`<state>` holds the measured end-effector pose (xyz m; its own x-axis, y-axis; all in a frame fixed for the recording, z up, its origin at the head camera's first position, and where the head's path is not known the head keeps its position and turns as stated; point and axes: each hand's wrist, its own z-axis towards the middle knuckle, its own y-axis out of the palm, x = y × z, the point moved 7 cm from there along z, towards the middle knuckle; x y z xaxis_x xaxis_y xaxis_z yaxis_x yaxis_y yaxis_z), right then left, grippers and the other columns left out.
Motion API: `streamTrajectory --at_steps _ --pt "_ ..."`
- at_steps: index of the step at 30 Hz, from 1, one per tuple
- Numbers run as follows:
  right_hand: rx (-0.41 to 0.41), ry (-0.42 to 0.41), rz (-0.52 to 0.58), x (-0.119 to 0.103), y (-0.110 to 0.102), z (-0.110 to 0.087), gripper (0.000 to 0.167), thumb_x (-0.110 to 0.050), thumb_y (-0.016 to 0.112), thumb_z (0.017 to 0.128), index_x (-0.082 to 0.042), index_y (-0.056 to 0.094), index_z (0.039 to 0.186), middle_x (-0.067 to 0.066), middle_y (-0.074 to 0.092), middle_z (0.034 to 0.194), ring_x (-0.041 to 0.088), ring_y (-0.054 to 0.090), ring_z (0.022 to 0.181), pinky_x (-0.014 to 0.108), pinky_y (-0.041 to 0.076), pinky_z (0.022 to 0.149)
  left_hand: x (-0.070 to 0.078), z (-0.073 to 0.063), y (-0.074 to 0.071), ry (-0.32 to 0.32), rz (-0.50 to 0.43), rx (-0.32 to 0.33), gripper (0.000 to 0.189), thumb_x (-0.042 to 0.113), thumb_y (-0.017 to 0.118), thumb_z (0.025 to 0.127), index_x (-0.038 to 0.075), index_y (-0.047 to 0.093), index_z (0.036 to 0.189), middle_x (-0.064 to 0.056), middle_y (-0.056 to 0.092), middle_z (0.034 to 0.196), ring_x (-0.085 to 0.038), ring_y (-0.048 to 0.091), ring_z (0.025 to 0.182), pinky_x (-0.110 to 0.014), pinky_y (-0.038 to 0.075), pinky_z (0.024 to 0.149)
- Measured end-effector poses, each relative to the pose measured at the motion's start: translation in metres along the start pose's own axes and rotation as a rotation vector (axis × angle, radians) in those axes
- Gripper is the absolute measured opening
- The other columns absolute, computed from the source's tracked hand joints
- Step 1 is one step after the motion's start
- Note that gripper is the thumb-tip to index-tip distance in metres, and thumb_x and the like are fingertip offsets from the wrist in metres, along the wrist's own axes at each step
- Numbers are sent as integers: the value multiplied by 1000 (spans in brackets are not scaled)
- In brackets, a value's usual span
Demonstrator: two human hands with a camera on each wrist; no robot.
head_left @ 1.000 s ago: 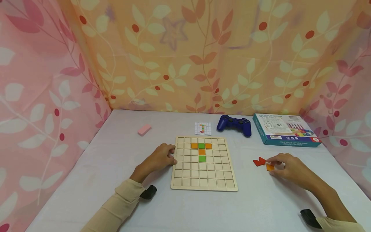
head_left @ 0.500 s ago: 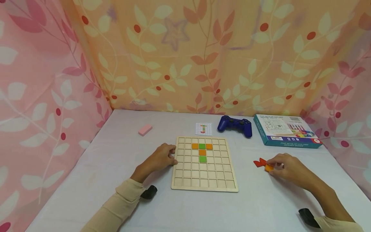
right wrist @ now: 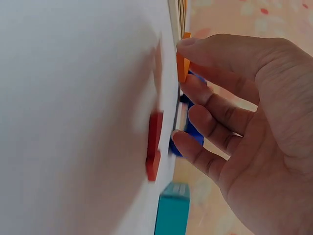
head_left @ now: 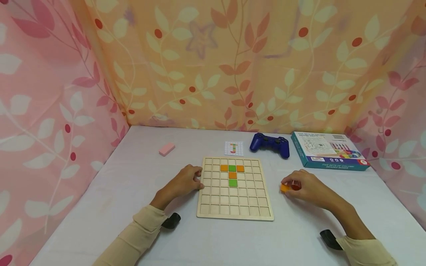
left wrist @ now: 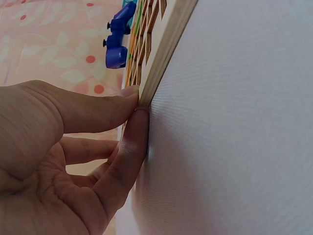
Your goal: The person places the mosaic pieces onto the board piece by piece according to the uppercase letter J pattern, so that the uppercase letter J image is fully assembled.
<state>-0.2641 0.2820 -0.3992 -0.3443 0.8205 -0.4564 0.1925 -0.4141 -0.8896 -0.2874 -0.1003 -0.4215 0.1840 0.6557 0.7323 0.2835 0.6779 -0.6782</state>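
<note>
A wooden grid board (head_left: 214, 211) lies mid-table, with orange and green square tiles in its cells forming a T. At its left edge, my left hand (head_left: 181, 181) holds the rim between thumb and fingers; the left wrist view shows the thumb (left wrist: 110, 110) right at the board's edge. To the right of the board, my right hand (head_left: 311, 188) pinches an orange square tile (right wrist: 183, 66) between thumb and index finger, held above the cloth. Two red tiles (right wrist: 155, 132) lie on the table beneath that hand, mostly covered by it in the head view.
Behind the board lie a small pattern card (head_left: 234, 148) and a blue game controller (head_left: 270, 144). A teal and white box (head_left: 329, 149) sits at the back right. Left of the card is a pink block (head_left: 166, 149). Floral cloth (head_left: 213, 62) hangs around the white table.
My right hand has picked up the orange tile and carried it left, over the red tiles toward the board. The left hand stays at the board's left edge.
</note>
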Motion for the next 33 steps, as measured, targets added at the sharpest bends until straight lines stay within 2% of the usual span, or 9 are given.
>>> streamTrajectory --at_steps 4,10,17,24,29,33 --pt "-8 -54 2 -16 8 14 23 -22 82 90 -17 80 112 -10 68 98 15 55 93 30 49 78 0 0 0 0 -2 -1 44 1 86 86 -8 63 123 -14 57 107 -20 57 93 -35 50 84" --pt "-39 -63 5 -37 21 32 26 -26 83 91 -17 80 115 -11 69 100 16 55 99 37 48 85 0 0 0 -1 -10 0 45 0 86 86 -9 63 123 -15 57 107 -19 59 92 -34 51 83" --pt "-65 -88 11 -61 33 49 25 -24 83 90 -16 80 113 -8 72 107 19 56 107 43 50 94 -2 2 1 -2 -9 -2 38 1 86 86 -6 63 116 -15 56 106 -19 59 92 -33 50 82" --pt "-85 -163 32 -88 44 59 23 -26 82 91 -17 81 112 -9 72 109 17 55 107 42 49 96 -1 1 0 4 -14 -3 37 0 86 86 -6 63 113 -15 56 106 -20 58 93 -33 49 81" --pt "-86 -215 41 -104 51 64 21 -27 81 93 -18 81 112 -9 72 109 17 56 107 42 49 97 -1 1 0 4 -21 0 46 0 86 86 -10 62 124 -14 57 107 -18 61 92 -33 52 83" --pt "-115 -231 55 -113 57 67 23 -26 81 93 -18 81 114 -9 72 110 19 55 111 46 48 101 -1 1 1 3 -19 -3 35 0 86 86 -6 63 111 -14 55 105 -19 59 91 -32 50 80"
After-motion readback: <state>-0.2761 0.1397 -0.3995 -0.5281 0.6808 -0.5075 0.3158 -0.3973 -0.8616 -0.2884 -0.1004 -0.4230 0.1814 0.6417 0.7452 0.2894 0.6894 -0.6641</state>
